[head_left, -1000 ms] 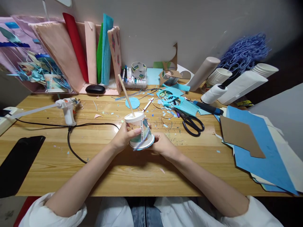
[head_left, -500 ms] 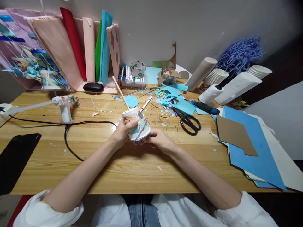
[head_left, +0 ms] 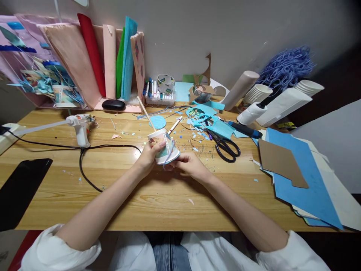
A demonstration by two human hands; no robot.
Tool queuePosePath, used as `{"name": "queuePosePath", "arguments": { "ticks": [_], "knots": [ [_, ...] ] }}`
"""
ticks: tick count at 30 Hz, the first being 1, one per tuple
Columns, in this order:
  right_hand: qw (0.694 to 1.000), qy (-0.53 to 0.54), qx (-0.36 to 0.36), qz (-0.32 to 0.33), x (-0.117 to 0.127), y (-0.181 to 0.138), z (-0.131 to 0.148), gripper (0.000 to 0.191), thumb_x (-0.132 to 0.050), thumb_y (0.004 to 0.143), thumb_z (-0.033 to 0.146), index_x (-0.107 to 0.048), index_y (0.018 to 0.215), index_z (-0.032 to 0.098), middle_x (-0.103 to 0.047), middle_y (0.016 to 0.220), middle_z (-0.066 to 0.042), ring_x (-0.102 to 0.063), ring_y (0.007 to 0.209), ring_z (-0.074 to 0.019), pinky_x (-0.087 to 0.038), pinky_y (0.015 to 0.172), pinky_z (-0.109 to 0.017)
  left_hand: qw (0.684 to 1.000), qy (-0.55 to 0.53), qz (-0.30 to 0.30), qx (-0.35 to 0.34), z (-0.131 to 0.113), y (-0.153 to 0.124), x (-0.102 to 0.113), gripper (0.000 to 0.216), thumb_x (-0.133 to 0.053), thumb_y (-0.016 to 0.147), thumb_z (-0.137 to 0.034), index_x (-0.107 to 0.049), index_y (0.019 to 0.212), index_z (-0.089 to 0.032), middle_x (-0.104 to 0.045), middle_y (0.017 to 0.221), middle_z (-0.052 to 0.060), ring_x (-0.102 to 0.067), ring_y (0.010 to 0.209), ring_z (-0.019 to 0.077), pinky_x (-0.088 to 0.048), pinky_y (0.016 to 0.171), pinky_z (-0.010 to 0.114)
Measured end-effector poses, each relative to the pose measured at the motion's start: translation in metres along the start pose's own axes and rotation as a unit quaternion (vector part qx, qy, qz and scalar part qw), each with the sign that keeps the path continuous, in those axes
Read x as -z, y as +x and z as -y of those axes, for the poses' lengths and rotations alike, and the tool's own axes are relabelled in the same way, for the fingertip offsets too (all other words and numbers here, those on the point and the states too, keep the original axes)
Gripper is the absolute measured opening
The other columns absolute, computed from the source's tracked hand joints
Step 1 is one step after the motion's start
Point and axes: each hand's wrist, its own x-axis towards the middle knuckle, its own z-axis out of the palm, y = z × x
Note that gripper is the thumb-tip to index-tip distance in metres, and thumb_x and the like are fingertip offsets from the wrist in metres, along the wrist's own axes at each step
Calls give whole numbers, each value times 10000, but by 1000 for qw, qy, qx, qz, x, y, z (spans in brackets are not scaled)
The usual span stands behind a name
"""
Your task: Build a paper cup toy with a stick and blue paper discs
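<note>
Tilted and upside down, a printed paper cup (head_left: pixel 158 151) is held over the table in front of me. My left hand (head_left: pixel 149 156) is closed around its left side, thumb across the printed wall. My right hand (head_left: pixel 187 164) has its fingers pinched at the lower right of the wide rim; the fingertips are partly hidden under it. A strand of bluish-purple yarn (head_left: pixel 172 147) runs down the cup's right side and past the rim. A wooden stick (head_left: pixel 145 111) rises behind the cup's top, and a white marker (head_left: pixel 175 125) shows just right of it.
A glue gun (head_left: pixel 79 130) with its cord stands left, near a black phone (head_left: pixel 26 188). Black scissors (head_left: pixel 225 148), blue scraps (head_left: pixel 222 126) and a blue disc (head_left: pixel 157 122) lie beyond my hands. Stacked coloured sheets (head_left: pixel 301 180) cover the right side. Paper cups (head_left: pixel 258 94) and yarn stand behind.
The cup has tipped slightly, and its rim sits a little higher in view. Both hands keep their hold. The whole view has shifted slightly.
</note>
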Motion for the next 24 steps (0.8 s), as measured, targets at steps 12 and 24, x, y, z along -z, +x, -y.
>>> {"name": "queuePosePath", "arguments": {
  "ticks": [12, 24],
  "knots": [
    [953, -157, 161, -203, -1, -5, -3, 209, -554, 824, 365, -605, 900, 176, -573, 832, -30, -480, 703, -135, -381, 650, -257, 993, 12, -100, -55, 7, 6, 5, 377, -716, 665, -384, -603, 927, -136, -667, 882, 38, -618, 799, 148, -470, 787, 257],
    [943, -215, 203, -152, -4, -6, -1, 223, -582, 830, 349, -703, 722, 196, -540, 698, -14, -491, 740, -150, -364, 694, -286, 989, -27, -103, -106, -1, 7, 3, 354, -696, 691, -418, -587, 916, -167, -640, 811, -15, -600, 756, 104, -457, 743, 207]
  ]
}}
